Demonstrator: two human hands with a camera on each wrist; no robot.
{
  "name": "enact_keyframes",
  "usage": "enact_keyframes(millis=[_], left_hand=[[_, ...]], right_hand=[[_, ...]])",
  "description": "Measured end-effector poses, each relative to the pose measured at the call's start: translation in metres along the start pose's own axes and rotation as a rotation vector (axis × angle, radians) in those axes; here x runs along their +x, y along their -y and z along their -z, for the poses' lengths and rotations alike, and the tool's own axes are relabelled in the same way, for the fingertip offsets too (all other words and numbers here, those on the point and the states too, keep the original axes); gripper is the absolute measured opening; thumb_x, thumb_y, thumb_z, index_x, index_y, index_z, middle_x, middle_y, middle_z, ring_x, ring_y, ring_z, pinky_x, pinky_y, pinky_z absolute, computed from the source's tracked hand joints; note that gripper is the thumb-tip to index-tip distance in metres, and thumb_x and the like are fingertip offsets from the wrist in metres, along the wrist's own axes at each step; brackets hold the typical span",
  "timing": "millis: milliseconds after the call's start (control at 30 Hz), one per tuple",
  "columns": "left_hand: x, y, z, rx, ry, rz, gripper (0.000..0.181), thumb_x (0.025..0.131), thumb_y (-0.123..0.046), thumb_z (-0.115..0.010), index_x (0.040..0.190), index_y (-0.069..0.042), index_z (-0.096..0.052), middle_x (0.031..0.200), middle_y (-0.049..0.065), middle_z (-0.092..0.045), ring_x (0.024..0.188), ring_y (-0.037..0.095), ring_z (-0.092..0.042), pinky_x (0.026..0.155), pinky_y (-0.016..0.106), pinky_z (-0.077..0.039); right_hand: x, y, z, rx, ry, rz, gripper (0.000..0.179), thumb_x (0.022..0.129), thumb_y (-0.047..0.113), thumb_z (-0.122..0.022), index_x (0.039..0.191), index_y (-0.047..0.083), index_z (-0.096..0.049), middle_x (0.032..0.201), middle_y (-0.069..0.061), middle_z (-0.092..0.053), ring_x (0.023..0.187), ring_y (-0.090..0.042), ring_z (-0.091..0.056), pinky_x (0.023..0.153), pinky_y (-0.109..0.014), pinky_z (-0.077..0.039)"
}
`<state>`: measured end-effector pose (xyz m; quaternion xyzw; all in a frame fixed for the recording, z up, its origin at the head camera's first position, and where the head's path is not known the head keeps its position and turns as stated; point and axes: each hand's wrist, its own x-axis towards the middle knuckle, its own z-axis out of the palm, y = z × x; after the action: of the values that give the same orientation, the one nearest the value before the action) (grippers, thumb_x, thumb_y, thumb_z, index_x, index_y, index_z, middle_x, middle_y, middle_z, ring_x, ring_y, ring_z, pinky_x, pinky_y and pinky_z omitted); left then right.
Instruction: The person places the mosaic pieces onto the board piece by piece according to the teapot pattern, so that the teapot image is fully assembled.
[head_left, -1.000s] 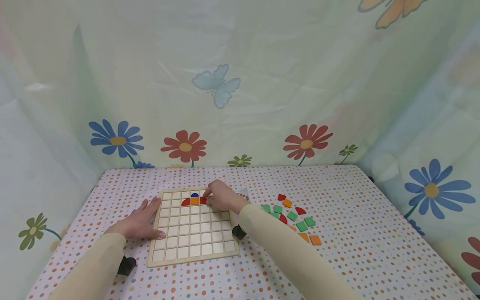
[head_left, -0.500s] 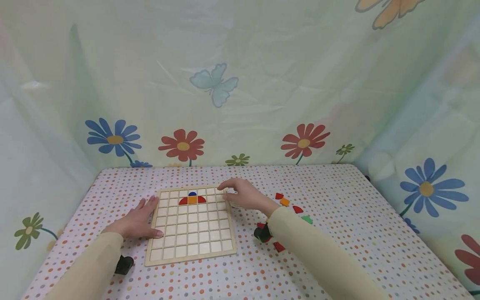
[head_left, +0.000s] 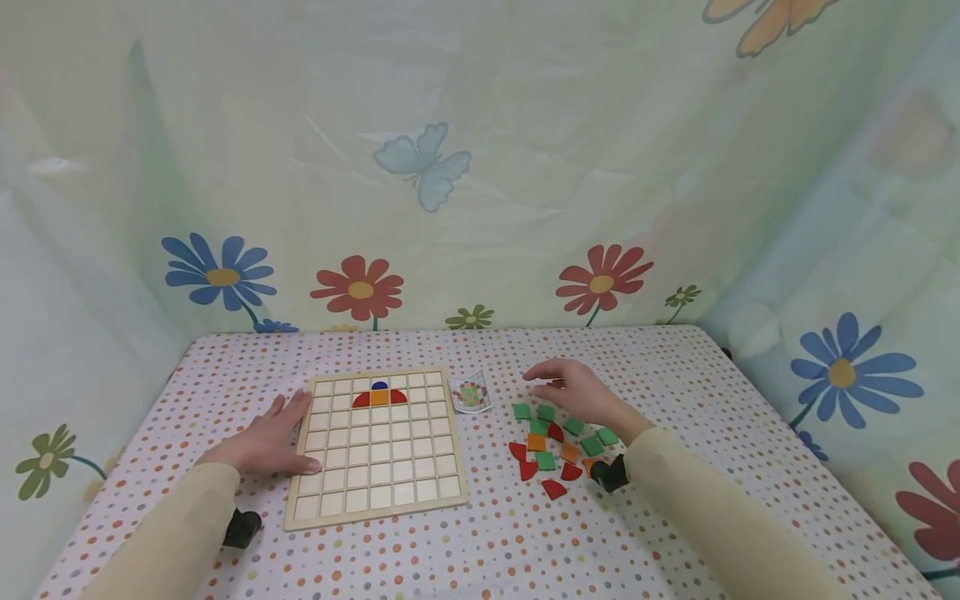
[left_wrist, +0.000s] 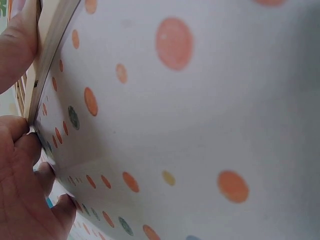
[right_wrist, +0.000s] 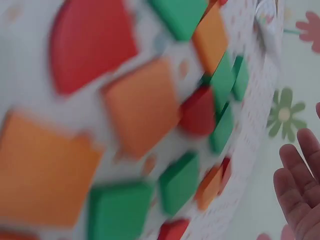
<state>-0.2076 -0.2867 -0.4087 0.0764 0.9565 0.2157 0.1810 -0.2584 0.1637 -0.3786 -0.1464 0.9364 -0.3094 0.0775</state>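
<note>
A wooden grid board (head_left: 381, 454) lies on the dotted table, its cells edged by thin strips. Near its top sit a blue half-round piece (head_left: 379, 386), an orange square (head_left: 380, 397) and a red quarter-round piece (head_left: 362, 401) on either side of the square. My left hand (head_left: 262, 437) rests along the board's left edge, thumb over the rim; the left wrist view shows its fingers (left_wrist: 47, 177) beside the wooden edge. Above the loose pieces hovers my right hand (head_left: 581, 390), fingers relaxed and nothing in them. Green squares (head_left: 545, 461) and red quarter-rounds (head_left: 554, 489) lie below it.
A small pattern card (head_left: 471, 393) lies just right of the board's upper corner. Loose orange squares (head_left: 536, 442) are scattered among the pieces at the right. Behind the table hangs a flowered cloth (head_left: 480, 208).
My right hand has left the red piece at the right of the orange square on the board and moved right, over the loose pieces. The card has come into view. My left hand stays put.
</note>
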Motion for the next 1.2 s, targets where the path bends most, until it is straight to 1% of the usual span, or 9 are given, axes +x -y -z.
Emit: enact_keyframes(millis=[67,167,333,400,600,767,900,1000,1200], left_hand=[[-0.001,0.000,0.001,-0.005,-0.002,-0.003,0.116,0.082,-0.038,-0.085,0.159,0.010,-0.012,0.166,0.035,-0.006,0.152,0.058,-0.001,0.119,0.077,-0.013],[-0.002,0.001,0.002,-0.012,-0.002,-0.006,0.116,0.082,-0.038,-0.085,0.159,0.010,-0.012,0.166,0.035,-0.006,0.152,0.058,0.000,0.119,0.078,-0.013],[-0.002,0.001,0.001,-0.016,0.000,-0.007,0.117,0.082,-0.038,-0.085,0.159,0.010,-0.011,0.166,0.035,-0.005,0.152,0.058,0.000,0.119,0.077,-0.012],[-0.002,0.001,0.001,-0.015,-0.001,-0.008,0.117,0.082,-0.038,-0.085,0.159,0.010,-0.011,0.166,0.035,-0.006,0.152,0.058,0.000,0.119,0.077,-0.012],[0.000,0.000,0.000,-0.009,-0.008,-0.006,0.118,0.081,-0.038,-0.086,0.159,0.010,-0.012,0.167,0.033,-0.007,0.153,0.057,0.000,0.119,0.078,-0.012],[0.001,0.000,0.000,-0.010,-0.006,-0.003,0.118,0.080,-0.038,-0.086,0.159,0.010,-0.012,0.167,0.032,-0.006,0.153,0.056,0.000,0.119,0.077,-0.011],[0.002,0.000,0.001,-0.009,-0.005,0.005,0.118,0.081,-0.039,-0.086,0.159,0.009,-0.012,0.167,0.032,-0.006,0.153,0.056,0.001,0.119,0.078,-0.011],[0.001,0.000,0.001,-0.013,-0.004,0.005,0.119,0.080,-0.039,-0.086,0.160,0.009,-0.012,0.167,0.032,-0.006,0.153,0.056,0.000,0.118,0.079,-0.011],[-0.001,0.001,0.001,-0.019,-0.005,-0.018,0.117,0.081,-0.038,-0.086,0.159,0.010,-0.013,0.166,0.034,-0.007,0.152,0.058,-0.002,0.119,0.077,-0.012]], right_hand=[[-0.002,-0.006,0.003,0.006,0.000,-0.025,0.028,0.102,0.010,-0.062,0.128,0.004,-0.069,0.140,-0.019,-0.062,0.130,-0.041,-0.059,0.106,-0.054,-0.053],[-0.002,-0.012,0.003,-0.002,0.007,-0.053,0.027,0.102,0.009,-0.061,0.127,0.004,-0.069,0.139,-0.020,-0.062,0.130,-0.042,-0.059,0.106,-0.055,-0.053],[0.003,-0.019,-0.006,-0.033,0.041,-0.062,0.025,0.099,0.009,-0.066,0.123,0.007,-0.072,0.131,-0.015,-0.066,0.118,-0.033,-0.061,0.105,-0.053,-0.053],[0.005,-0.018,-0.010,-0.058,0.058,-0.055,0.024,0.098,0.011,-0.068,0.121,0.008,-0.074,0.129,-0.014,-0.068,0.115,-0.030,-0.061,0.103,-0.051,-0.053],[0.011,-0.013,-0.020,-0.131,0.087,-0.066,0.020,0.095,0.015,-0.073,0.114,0.011,-0.076,0.126,-0.011,-0.069,0.117,-0.028,-0.062,0.104,-0.051,-0.052],[0.015,-0.011,-0.024,-0.169,0.084,-0.092,0.015,0.090,0.014,-0.079,0.105,0.012,-0.078,0.120,-0.008,-0.069,0.115,-0.027,-0.062,0.103,-0.049,-0.054],[0.019,-0.011,-0.025,-0.185,0.074,-0.105,0.011,0.089,0.012,-0.080,0.100,0.012,-0.079,0.117,-0.007,-0.069,0.112,-0.026,-0.063,0.102,-0.049,-0.054],[0.021,-0.010,-0.026,-0.185,0.074,-0.102,0.010,0.090,0.012,-0.079,0.099,0.012,-0.079,0.120,-0.008,-0.068,0.115,-0.027,-0.061,0.104,-0.050,-0.053],[0.022,-0.009,-0.026,-0.182,0.084,-0.094,0.014,0.091,0.013,-0.077,0.105,0.013,-0.079,0.124,-0.011,-0.067,0.118,-0.030,-0.059,0.106,-0.053,-0.051]])
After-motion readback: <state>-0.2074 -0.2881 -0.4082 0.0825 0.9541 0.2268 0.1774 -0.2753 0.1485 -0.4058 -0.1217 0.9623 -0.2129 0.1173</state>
